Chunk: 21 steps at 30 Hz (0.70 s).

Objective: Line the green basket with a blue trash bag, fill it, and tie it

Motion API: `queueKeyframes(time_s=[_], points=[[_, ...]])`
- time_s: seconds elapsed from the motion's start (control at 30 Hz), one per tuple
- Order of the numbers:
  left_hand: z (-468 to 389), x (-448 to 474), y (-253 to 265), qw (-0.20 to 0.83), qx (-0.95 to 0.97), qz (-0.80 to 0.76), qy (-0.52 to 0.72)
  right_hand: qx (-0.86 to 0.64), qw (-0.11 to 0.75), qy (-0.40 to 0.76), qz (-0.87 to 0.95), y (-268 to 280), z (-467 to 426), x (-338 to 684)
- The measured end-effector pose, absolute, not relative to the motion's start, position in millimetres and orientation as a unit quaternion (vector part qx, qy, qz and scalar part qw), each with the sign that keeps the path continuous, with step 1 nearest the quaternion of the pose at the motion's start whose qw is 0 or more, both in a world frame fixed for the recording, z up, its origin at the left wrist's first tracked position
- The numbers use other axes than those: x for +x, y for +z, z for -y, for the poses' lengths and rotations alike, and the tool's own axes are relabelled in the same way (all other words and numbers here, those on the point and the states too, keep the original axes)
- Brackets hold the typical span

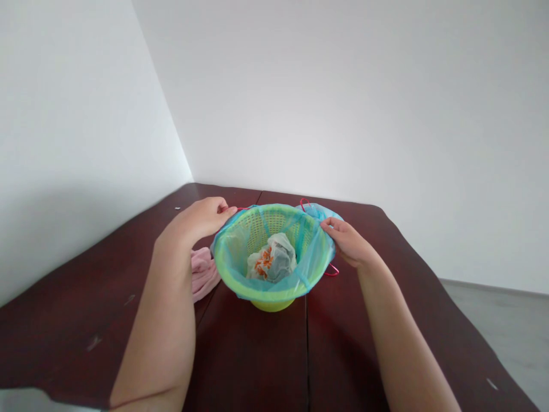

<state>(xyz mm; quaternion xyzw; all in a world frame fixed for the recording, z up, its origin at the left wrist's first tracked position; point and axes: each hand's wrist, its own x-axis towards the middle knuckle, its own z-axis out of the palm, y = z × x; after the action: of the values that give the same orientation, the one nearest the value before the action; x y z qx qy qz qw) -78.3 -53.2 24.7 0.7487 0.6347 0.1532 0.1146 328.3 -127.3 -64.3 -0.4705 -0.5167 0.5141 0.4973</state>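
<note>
on my feed i have left grip [208,216] and right grip [346,240] pinching the blue bag [306,260], green basket [271,306] between them.

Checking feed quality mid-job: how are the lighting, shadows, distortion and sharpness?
Head view: soft light, brightest mid-height on the white back wall, with a faint shadow low on the white left wall; head view: edges of the dark reddish-brown table look wavy, probably lens distortion; head view: folds look soft in the translucent blue plastic bag lining the round yellow-green plastic basket.
</note>
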Motion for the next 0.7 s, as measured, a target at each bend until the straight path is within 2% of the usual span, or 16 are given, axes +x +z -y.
queueKeyframes(time_s=[0.13, 0.33, 0.53, 0.7], points=[[47, -72, 20, 0.118, 0.75, -0.627, 0.172, -0.497, 0.498, 0.487, 0.517, -55, 135, 330], [45, -66, 13, 0.108, 0.716, -0.651, 0.228, -0.424, 0.489, 0.573, 0.503, -45, 145, 336], [48, -65, 14, 0.068, 0.675, -0.691, 0.249, -0.387, 0.558, 0.576, 0.455, -44, 148, 335], [53, -80, 18, 0.175, 0.696, -0.649, 0.254, -0.426, 0.574, 0.522, 0.466, -43, 151, 322]])
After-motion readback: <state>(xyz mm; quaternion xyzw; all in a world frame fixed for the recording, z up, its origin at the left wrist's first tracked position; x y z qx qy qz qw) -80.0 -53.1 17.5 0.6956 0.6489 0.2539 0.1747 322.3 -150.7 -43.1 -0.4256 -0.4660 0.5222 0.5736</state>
